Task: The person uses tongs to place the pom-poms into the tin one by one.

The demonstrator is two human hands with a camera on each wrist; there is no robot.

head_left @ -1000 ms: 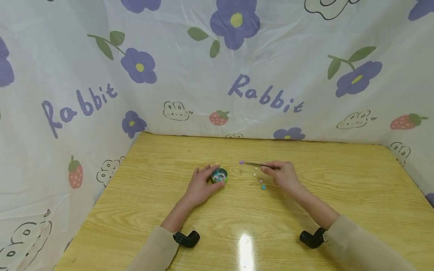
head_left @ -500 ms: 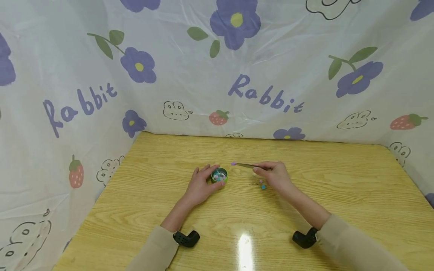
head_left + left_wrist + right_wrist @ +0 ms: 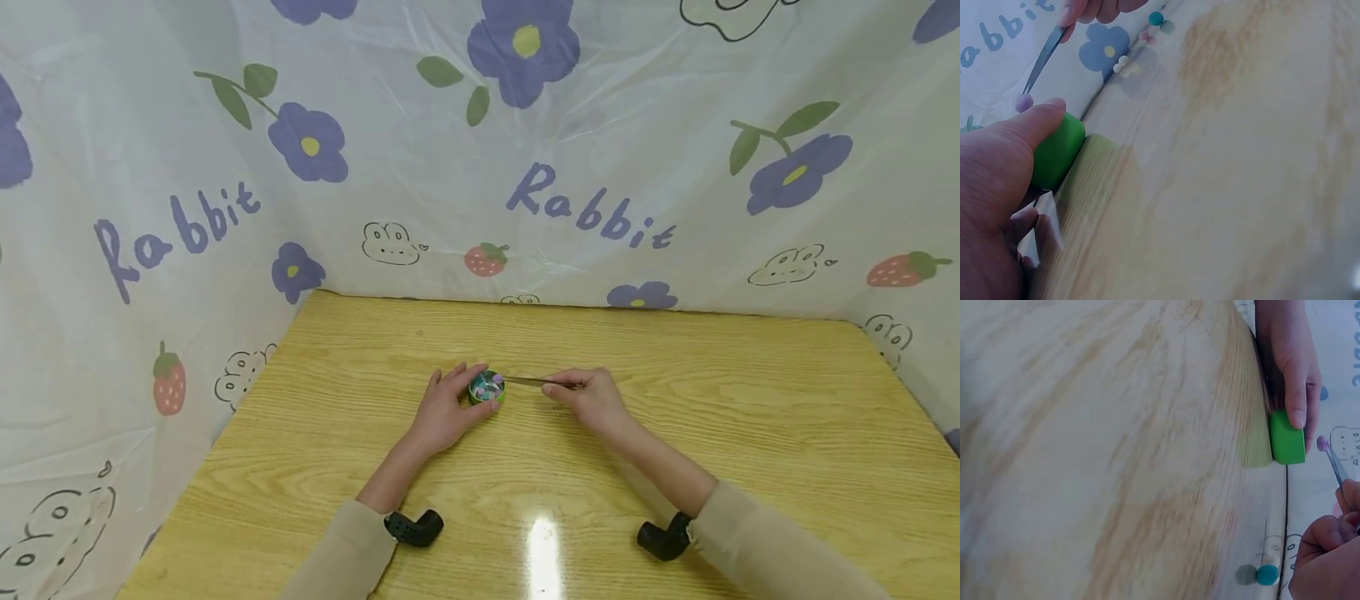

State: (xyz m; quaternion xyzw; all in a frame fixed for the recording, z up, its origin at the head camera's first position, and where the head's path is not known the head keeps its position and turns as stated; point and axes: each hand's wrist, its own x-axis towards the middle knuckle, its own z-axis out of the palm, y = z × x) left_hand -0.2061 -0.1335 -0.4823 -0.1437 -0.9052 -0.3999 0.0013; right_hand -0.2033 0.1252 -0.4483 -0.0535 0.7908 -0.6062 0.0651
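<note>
My left hand holds a small green cup on the table, thumb on the near side and fingers at the far side. Inside its shiny interior lie several small pink and blue balls. My right hand pinches metal tweezers, which point left. Between the tweezer tips is a small purple ball. In the head view this ball overlaps the cup's right rim; both wrist views show it above the cup's height.
On the wooden table, a teal ball, a pink ball and white balls lie right of the cup; the right hand hides them in the head view. A patterned cloth hangs behind the table.
My right hand has moved left with the tweezers, carrying the purple ball from right of the cup to its rim. The left hand and cup stay in place.
</note>
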